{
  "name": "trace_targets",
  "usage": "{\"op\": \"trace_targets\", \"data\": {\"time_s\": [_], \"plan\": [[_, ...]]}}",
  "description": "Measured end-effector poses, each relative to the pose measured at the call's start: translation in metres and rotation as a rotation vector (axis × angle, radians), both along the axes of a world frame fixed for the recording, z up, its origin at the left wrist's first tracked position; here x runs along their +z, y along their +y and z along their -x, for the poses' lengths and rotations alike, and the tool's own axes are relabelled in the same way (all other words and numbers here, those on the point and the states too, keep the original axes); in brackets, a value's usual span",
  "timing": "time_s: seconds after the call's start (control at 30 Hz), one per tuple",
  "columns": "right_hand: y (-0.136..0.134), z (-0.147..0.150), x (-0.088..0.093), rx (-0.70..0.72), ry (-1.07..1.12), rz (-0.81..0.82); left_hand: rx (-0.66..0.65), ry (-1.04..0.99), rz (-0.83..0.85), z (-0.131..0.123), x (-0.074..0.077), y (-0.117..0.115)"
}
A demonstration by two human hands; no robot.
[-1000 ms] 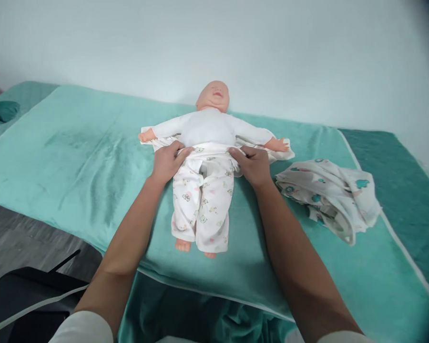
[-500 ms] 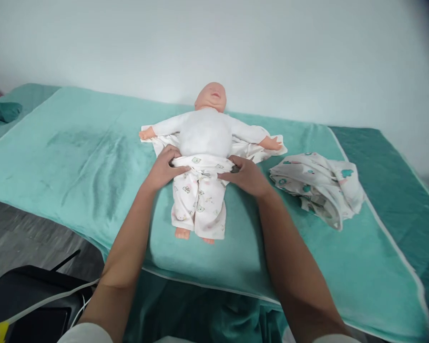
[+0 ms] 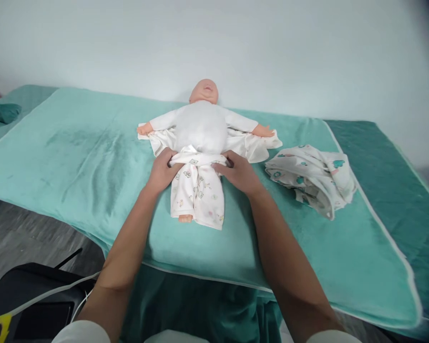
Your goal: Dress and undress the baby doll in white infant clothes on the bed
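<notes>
A baby doll (image 3: 201, 126) with a white cloth torso lies on its back, arms stretched out to the sides. White printed baby pants (image 3: 196, 190) cover its legs, the waistband sitting at the lower belly. My left hand (image 3: 163, 169) pinches the left side of that waistband, thumb over the fabric. On the opposite side my right hand (image 3: 239, 171) grips the waistband the same way. One foot shows below the left pant leg; the other foot is hidden by the right leg's hem. A spread white garment (image 3: 248, 146) lies under the doll's torso and arms.
A crumpled white printed cloth (image 3: 312, 178) rests to the right on the green sheet (image 3: 93, 152) covering the table. A pale wall (image 3: 214, 43) rises behind. At lower left stand a black object (image 3: 35, 300) and a pale cable (image 3: 57, 290).
The doll and pants have shifted slightly up and left in view. The right leg's hem now hides a foot that was partly visible. Both hands keep hold of the waistband.
</notes>
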State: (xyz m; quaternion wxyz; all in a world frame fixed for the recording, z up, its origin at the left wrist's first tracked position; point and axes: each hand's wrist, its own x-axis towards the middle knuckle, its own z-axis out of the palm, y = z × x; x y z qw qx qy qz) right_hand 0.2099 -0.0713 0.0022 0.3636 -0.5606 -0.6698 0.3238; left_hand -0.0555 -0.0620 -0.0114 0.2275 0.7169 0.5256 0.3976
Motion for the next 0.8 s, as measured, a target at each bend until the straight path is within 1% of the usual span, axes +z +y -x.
{"op": "trace_targets", "data": {"time_s": [0.07,0.1,0.13,0.2,0.27,0.3,0.37,0.4,0.47,0.5,0.53,0.6,0.63,0.7,0.77,0.8], "plan": [[-0.007,-0.007,0.004,0.113,-0.044,0.091,-0.079,-0.043,0.030,0.007,0.000,-0.010],[-0.011,-0.009,0.005,0.164,-0.056,0.103,-0.113,-0.053,0.033,0.010,-0.001,-0.015],[-0.015,-0.010,0.006,0.198,-0.060,0.092,-0.138,-0.053,0.024,0.012,-0.002,-0.019],[-0.022,-0.008,0.005,0.210,-0.057,0.037,-0.151,-0.040,-0.039,0.013,-0.006,-0.027],[-0.030,0.000,0.001,0.159,-0.070,-0.035,-0.124,-0.023,-0.141,0.011,-0.011,-0.033],[-0.033,0.004,-0.002,0.108,-0.078,-0.076,-0.098,-0.014,-0.194,0.009,-0.014,-0.036],[-0.040,0.014,-0.010,-0.034,-0.094,-0.169,-0.022,-0.007,-0.269,0.005,-0.019,-0.041],[-0.043,0.019,-0.013,-0.120,-0.093,-0.210,0.023,-0.010,-0.280,0.004,-0.021,-0.043],[-0.047,0.025,-0.018,-0.253,-0.075,-0.241,0.088,-0.029,-0.238,0.002,-0.023,-0.046],[-0.048,0.026,-0.019,-0.271,-0.061,-0.232,0.096,-0.043,-0.189,0.002,-0.023,-0.047],[-0.048,0.027,-0.020,-0.260,-0.041,-0.209,0.089,-0.057,-0.131,0.003,-0.022,-0.049],[-0.051,0.024,-0.022,-0.179,0.006,-0.125,0.035,-0.103,-0.018,0.006,-0.018,-0.054],[-0.054,0.022,-0.023,-0.128,0.032,-0.077,-0.020,-0.133,0.028,0.008,-0.016,-0.058],[-0.063,0.017,-0.027,-0.027,0.073,-0.007,-0.181,-0.177,0.089,0.013,-0.013,-0.070],[-0.075,0.012,-0.034,0.076,0.080,-0.013,-0.336,-0.155,0.116,0.016,-0.013,-0.084],[-0.081,0.011,-0.038,0.121,0.067,-0.046,-0.377,-0.119,0.114,0.017,-0.015,-0.091]]}}
